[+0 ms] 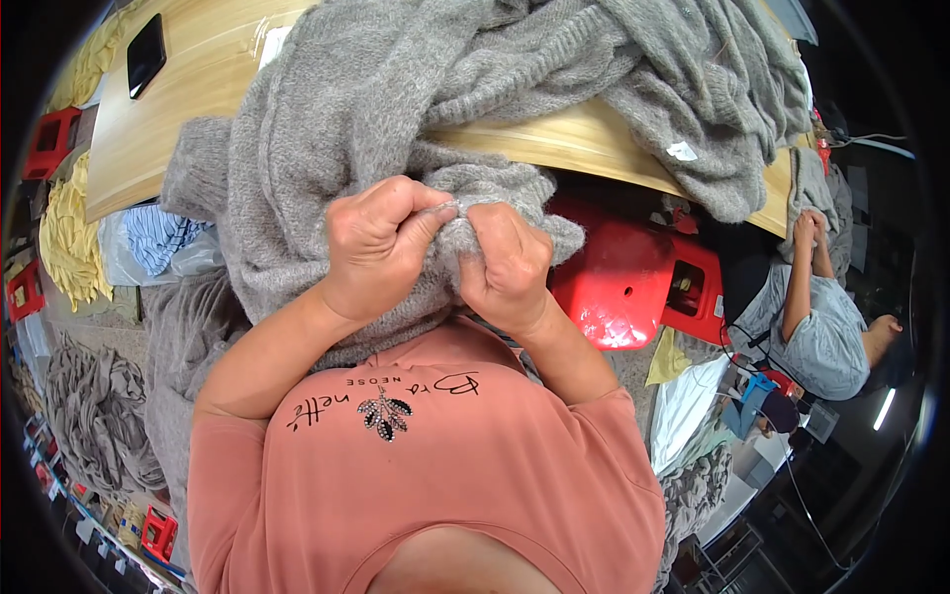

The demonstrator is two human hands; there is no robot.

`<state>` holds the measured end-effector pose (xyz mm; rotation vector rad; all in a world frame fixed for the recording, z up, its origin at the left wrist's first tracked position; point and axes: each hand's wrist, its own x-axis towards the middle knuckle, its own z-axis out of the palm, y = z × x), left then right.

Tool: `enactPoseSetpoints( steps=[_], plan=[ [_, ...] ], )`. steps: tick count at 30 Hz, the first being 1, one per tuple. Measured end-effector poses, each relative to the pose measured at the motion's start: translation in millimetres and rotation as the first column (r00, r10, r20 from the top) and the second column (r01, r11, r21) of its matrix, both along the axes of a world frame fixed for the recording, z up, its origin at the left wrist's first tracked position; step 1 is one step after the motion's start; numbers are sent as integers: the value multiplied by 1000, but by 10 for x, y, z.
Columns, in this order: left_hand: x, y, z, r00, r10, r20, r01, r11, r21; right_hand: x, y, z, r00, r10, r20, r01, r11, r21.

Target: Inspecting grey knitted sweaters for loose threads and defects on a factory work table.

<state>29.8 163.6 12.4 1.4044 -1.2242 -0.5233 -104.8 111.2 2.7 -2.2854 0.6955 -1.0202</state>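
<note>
A grey knitted garment point(327, 148) hangs over the near edge of the table and down toward my lap. My left hand point(381, 243) pinches its knit between thumb and bent forefinger. Close beside it, my right hand point(505, 259) is closed on the same garment, fingers curled over a fold. Only a short stretch of knit, with a thin pale line like a seam or thread, shows between the two hands. Whether a small tool is in the fingers, I cannot tell.
More grey knitwear point(712, 89) covers the wooden table point(198, 59), where a black phone point(145, 55) lies at the far left. A red plastic stool point(618, 287) stands at right under the table edge. Another person point(816, 327) works farther right. Yellow garments point(71, 238) hang at left.
</note>
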Motion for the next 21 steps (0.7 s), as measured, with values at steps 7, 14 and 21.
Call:
enactPoseSetpoints(
  steps=[7, 14, 21],
  plan=[
    [-36, -2, -82, 980, 114, -164, -112, 993, 23, 131, -116, -115, 1000, 2, 13, 0, 987, -160],
    [-23, -2, -185, 928, 124, -351, -70, 984, 162, 73, -166, -194, 994, 19, -104, -44, 970, -241],
    [-14, -103, -234, 981, 188, -43, -186, 981, 53, 211, -158, -238, 997, -54, -58, 42, 981, -188]
  ],
)
